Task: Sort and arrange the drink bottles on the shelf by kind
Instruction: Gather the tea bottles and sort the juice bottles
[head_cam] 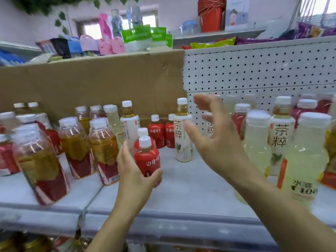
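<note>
Drink bottles of clear plastic with white ribbed caps crowd a pale, matte shelf (181, 190) backed by a brown cardboard sheet (91, 79) on the left and a white perforated metal panel (254, 70) on the right; the small red bottle (147, 159), squat and rounded with a glossy red wrap and white lettering, stands at the shelf's middle front, and the left hand (135, 177) wraps it from the left and below, thumb across its lower front, fingers behind; a second red bottle stands just behind it, and two more red bottles (163, 132) stand further back near the cardboard; the right hand (214, 135) hovers spread and empty, fingers curled apart, touching nothing, just right of a tall slim tea bottle (182, 131) with a white sleeve, black characters and amber liquid showing at the neck; to the left, blurred amber bottles (103, 151) with dark red labels stand in a cluster, filled to the shoulder with golden-brown liquid; at right, pale yellow bottles (301, 160) hold cloudy, lemon-tinted liquid, one beside another white-sleeved tea bottle (280, 135); above, red plastic buckets (211, 13) sit nested on a higher shelf.
</note>
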`<state>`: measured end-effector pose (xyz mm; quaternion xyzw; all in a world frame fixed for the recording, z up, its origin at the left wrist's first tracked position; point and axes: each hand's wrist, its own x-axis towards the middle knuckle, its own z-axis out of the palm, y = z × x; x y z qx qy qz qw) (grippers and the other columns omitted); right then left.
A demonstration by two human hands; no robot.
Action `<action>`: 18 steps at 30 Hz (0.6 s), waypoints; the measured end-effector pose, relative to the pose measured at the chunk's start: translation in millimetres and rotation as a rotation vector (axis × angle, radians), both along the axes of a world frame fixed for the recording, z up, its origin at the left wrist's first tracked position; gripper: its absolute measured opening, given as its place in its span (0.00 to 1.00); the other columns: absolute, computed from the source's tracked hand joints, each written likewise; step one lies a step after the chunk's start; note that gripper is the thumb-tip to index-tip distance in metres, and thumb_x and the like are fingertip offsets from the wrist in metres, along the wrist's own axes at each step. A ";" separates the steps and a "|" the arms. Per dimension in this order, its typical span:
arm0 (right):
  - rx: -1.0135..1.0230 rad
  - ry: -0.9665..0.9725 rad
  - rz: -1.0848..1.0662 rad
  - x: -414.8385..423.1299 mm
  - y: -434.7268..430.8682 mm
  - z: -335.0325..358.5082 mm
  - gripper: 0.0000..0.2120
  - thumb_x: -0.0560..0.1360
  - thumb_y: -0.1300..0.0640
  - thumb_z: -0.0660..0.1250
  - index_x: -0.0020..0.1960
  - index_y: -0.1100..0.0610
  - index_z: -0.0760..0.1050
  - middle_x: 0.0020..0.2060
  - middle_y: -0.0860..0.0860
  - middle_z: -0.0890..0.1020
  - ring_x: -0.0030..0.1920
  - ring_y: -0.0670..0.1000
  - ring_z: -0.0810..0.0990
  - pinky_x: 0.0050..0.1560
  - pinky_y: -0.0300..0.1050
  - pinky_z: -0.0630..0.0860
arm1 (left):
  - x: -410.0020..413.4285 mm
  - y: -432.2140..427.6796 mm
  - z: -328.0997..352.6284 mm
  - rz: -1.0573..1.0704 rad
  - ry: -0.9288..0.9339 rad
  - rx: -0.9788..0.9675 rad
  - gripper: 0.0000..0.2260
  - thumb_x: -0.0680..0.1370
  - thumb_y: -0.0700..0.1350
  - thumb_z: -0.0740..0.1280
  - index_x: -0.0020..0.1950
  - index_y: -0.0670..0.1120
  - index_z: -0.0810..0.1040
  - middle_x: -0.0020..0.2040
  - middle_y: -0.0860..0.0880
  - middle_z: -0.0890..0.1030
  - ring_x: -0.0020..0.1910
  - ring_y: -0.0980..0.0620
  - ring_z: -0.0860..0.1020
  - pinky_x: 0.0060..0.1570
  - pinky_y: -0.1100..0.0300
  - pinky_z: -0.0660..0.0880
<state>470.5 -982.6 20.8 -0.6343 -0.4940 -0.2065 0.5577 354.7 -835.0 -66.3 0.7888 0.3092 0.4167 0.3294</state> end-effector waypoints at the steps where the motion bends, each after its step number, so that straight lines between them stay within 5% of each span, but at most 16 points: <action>1: -0.066 0.155 0.031 4.7 20.3 1.4 0.24 0.77 0.56 0.69 0.71 0.53 0.66 0.66 0.46 0.72 0.67 0.44 0.69 0.69 0.42 0.67 | -3.0 10.0 -0.8 -0.036 0.056 -0.069 0.55 0.67 0.43 0.81 0.81 0.52 0.45 0.80 0.51 0.53 0.79 0.51 0.55 0.76 0.52 0.54; 3: -0.135 0.403 0.018 24.2 58.5 2.5 0.29 0.76 0.53 0.69 0.73 0.52 0.61 0.68 0.46 0.68 0.71 0.47 0.65 0.69 0.42 0.63 | -3.7 25.5 -2.0 -0.139 0.120 -0.174 0.55 0.68 0.40 0.80 0.81 0.54 0.44 0.79 0.52 0.55 0.78 0.51 0.57 0.75 0.50 0.56; 7: -0.214 0.582 -0.126 58.4 103.1 0.0 0.36 0.77 0.49 0.67 0.78 0.57 0.53 0.75 0.53 0.63 0.74 0.54 0.62 0.72 0.52 0.61 | 9.1 40.2 -0.9 -0.259 0.197 -0.264 0.54 0.70 0.39 0.78 0.80 0.58 0.41 0.76 0.54 0.59 0.75 0.51 0.62 0.72 0.45 0.62; 12: -0.225 0.608 -0.075 73.1 115.0 -5.8 0.19 0.79 0.49 0.66 0.67 0.52 0.70 0.62 0.54 0.75 0.55 0.51 0.74 0.52 0.46 0.69 | 41.6 55.1 -6.0 -0.250 0.200 -0.205 0.56 0.71 0.43 0.78 0.80 0.55 0.36 0.80 0.52 0.52 0.78 0.48 0.56 0.75 0.45 0.59; 18: -0.126 0.503 -0.066 66.3 100.3 -18.6 0.12 0.78 0.48 0.66 0.59 0.49 0.74 0.54 0.48 0.80 0.54 0.49 0.79 0.57 0.52 0.76 | 86.7 65.0 -5.3 -0.180 0.218 -0.119 0.55 0.72 0.49 0.78 0.81 0.48 0.35 0.81 0.46 0.45 0.80 0.45 0.51 0.77 0.47 0.55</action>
